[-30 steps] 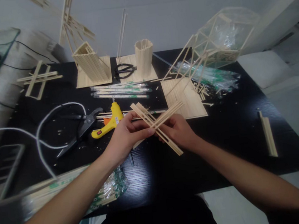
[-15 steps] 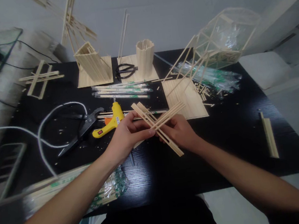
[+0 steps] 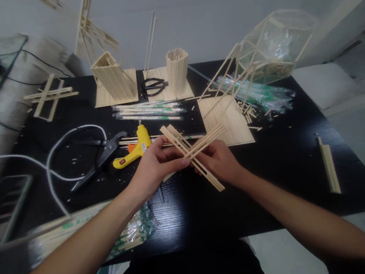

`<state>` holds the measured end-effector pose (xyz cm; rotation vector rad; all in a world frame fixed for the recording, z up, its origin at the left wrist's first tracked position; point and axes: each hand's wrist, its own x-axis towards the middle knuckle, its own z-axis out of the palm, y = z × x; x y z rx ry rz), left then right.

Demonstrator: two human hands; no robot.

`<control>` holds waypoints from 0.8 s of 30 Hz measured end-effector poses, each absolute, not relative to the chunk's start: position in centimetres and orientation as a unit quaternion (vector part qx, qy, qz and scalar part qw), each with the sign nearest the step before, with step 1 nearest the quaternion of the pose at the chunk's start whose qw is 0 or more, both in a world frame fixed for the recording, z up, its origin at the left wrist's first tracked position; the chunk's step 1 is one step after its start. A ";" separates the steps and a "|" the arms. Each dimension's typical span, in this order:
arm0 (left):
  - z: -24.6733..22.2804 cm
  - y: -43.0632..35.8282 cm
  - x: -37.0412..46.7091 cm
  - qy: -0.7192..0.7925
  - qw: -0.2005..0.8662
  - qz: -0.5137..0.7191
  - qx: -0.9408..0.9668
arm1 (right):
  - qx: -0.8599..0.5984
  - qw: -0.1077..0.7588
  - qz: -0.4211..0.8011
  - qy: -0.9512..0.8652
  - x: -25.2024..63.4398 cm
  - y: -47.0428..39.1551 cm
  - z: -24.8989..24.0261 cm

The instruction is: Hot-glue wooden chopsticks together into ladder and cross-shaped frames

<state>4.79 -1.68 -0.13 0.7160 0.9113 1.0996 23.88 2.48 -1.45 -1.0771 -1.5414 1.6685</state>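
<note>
A crossed wooden stick frame [image 3: 206, 174] is held above the middle of the black table, its strips meeting in an X. My left hand [image 3: 160, 159] grips it from the left, with the thumb pressed at the crossing. On the other side my right hand [image 3: 219, 159] has its fingers closed on the frame, partly hidden behind the sticks. Just left of my left hand lies a yellow glue gun [image 3: 140, 146]. Beyond the hands, loose sticks and wrapped stick bundles [image 3: 150, 114] lie across the table.
Black-handled cutters [image 3: 105, 154] and a white cable lie at left. Stick towers [image 3: 113, 81] [image 3: 178, 69] stand at the back. A stick-and-film model [image 3: 274, 47] leans at back right. A packet of sticks [image 3: 55, 235] sits at front left, a small stick bundle [image 3: 330, 168] at right.
</note>
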 end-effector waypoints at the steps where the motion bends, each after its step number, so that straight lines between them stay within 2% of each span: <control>1: -0.1 -1.7 4.8 0.409 0.698 0.494 0.320 | -0.408 0.307 0.631 -0.584 23.9 2.5 -1.4; 24: -0.5 -1.6 4.8 0.420 0.687 0.491 0.331 | -0.425 0.302 0.619 -0.588 23.8 2.6 -1.4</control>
